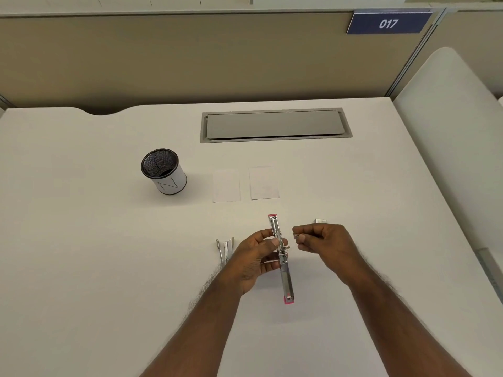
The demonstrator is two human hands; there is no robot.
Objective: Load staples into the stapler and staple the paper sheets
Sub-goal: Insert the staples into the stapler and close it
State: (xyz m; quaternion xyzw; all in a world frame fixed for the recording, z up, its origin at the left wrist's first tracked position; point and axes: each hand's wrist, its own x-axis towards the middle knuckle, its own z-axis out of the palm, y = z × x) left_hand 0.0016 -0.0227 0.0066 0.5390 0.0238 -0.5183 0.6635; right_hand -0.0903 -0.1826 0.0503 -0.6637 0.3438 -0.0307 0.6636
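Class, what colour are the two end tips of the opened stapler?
Pink, on the stapler in the left hand; head view.

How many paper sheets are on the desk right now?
2: one paper sheet lies right of the mesh cup, the other sheet beside it, apart. Stacked sheets could not be told.

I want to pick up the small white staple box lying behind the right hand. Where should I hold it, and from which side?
Judging by its low, flat pose on the desk, pinch the staple box across its two short sides, coming from above. The right hand, itself pinching something small, hides the near edge, so the far side is freer.
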